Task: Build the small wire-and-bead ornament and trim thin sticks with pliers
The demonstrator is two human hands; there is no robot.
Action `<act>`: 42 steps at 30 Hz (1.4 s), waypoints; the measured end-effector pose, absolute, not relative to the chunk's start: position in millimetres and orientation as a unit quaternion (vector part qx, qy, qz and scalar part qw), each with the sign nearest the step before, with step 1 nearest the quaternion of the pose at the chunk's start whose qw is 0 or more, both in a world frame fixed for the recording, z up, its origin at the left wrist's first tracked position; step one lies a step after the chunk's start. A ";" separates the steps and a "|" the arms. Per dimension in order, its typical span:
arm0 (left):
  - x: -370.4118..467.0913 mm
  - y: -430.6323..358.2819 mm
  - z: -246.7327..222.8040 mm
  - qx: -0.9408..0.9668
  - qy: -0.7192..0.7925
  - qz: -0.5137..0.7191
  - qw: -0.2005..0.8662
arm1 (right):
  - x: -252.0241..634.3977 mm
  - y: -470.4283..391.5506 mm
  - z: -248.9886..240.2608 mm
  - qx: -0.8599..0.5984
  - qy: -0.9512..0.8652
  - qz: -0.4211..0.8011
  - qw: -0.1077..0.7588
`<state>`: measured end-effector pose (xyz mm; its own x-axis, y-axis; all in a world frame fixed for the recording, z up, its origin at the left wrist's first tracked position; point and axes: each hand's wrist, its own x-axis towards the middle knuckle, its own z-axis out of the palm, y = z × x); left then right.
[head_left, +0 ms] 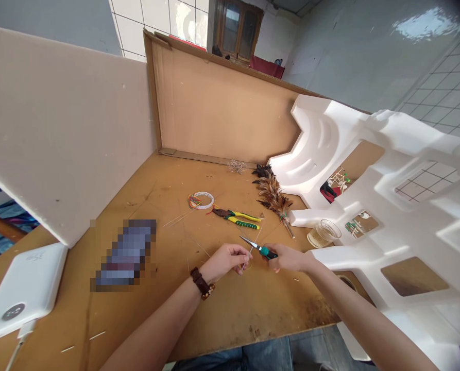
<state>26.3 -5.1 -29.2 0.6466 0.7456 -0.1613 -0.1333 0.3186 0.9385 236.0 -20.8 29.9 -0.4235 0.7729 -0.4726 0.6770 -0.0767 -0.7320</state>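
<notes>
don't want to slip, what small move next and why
I'd probably steady the thin strand before squeezing the needle-nose pliers: the left hand pinches it, the right hand holds the pliers close by, and whether they grip it is unclear.

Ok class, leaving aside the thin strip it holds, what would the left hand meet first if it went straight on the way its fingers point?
Most likely the teal-handled pliers in the right hand, just ahead of the left hand, though their relative heights are unclear.
</notes>
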 end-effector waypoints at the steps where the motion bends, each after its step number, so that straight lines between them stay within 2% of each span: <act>1: 26.9 -5.0 -29.6 0.509 0.306 0.292 0.750 | 234.2 -21.2 27.4 -0.539 -0.681 0.494 0.045; 8: 29.6 -3.2 -34.6 0.517 0.340 0.292 0.730 | 225.7 -23.2 16.7 -0.583 -0.752 0.302 0.060; 18: 31.5 -2.0 -41.8 0.520 0.335 0.287 0.732 | 218.6 -31.7 29.4 -0.638 -0.754 0.155 -0.041; 24: 29.1 -6.5 -37.0 0.521 0.332 0.222 0.755 | 225.9 -23.2 35.8 -0.672 -0.730 0.108 -0.064; 27: 27.7 -8.0 -28.1 0.528 0.310 0.278 0.740 | 230.5 -22.7 39.6 -0.671 -0.733 0.075 -0.082; 31: 23.7 -4.7 -18.2 0.523 0.332 0.431 0.656 | 221.4 -33.3 40.9 -0.643 -0.755 0.062 -0.118; 33: 21.8 -2.7 -16.7 0.524 0.350 0.469 0.618 | 212.9 -39.2 39.4 -0.620 -0.770 0.067 -0.130; 42: 22.0 -2.4 -14.7 0.525 0.347 0.473 0.616 | 198.0 -43.0 31.5 -0.568 -0.804 0.049 -0.169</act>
